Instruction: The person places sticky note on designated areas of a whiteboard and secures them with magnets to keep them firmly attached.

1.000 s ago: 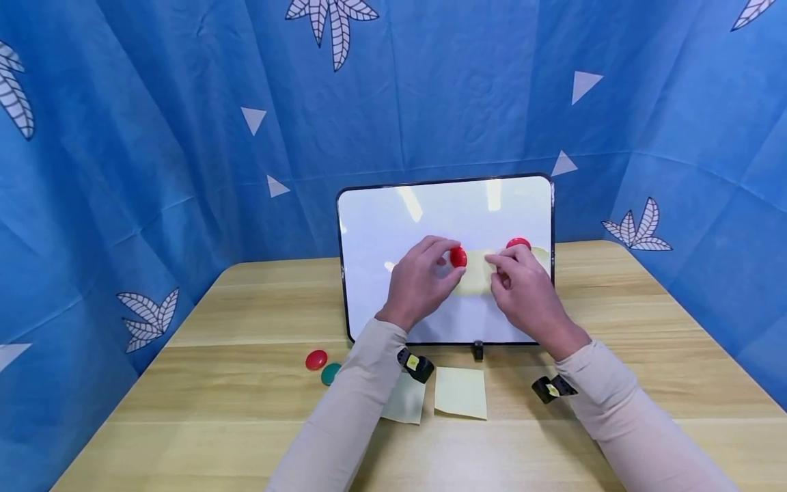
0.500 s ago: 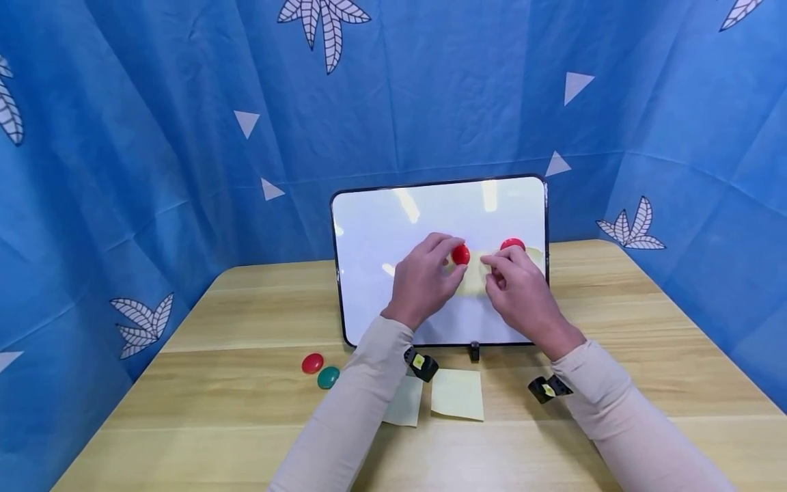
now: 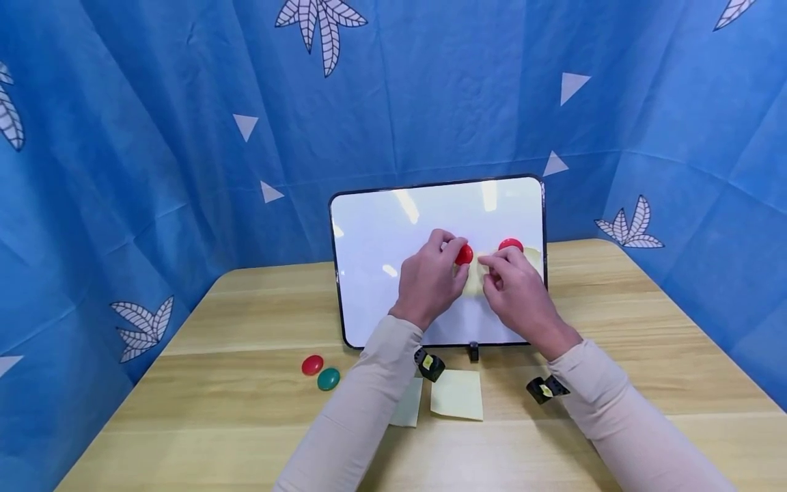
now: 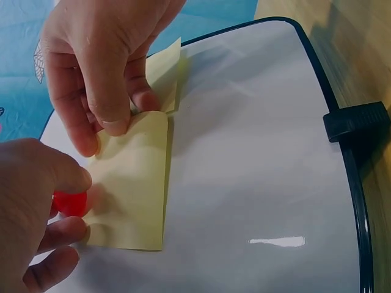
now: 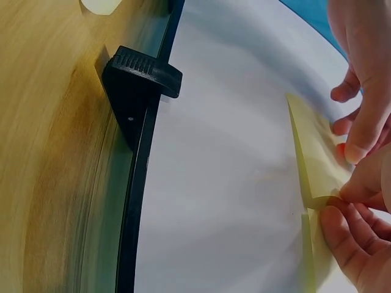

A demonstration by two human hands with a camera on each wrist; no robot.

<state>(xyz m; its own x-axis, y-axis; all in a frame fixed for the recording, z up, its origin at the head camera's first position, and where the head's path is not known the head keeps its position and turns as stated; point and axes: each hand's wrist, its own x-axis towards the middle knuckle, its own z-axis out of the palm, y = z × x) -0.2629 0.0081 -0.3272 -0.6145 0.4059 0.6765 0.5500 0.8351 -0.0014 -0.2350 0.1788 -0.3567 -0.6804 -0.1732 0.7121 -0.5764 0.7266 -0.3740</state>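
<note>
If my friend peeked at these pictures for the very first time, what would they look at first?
Probably the big bright blue curtain with white leaves and triangles, behind the table. Next, the shiny white board on the table, where the left hand holds a red disc at a yellow note and the right hand pinches that note's edge. Then perhaps the green disc lying on the table's left side.

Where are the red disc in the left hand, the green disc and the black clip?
Red disc [image 4: 71, 204]: left wrist view, its uncovered part.
Green disc [image 3: 328, 378]: head view, its top face.
Black clip [image 5: 143, 68]: right wrist view, its ribbed arm.
</note>
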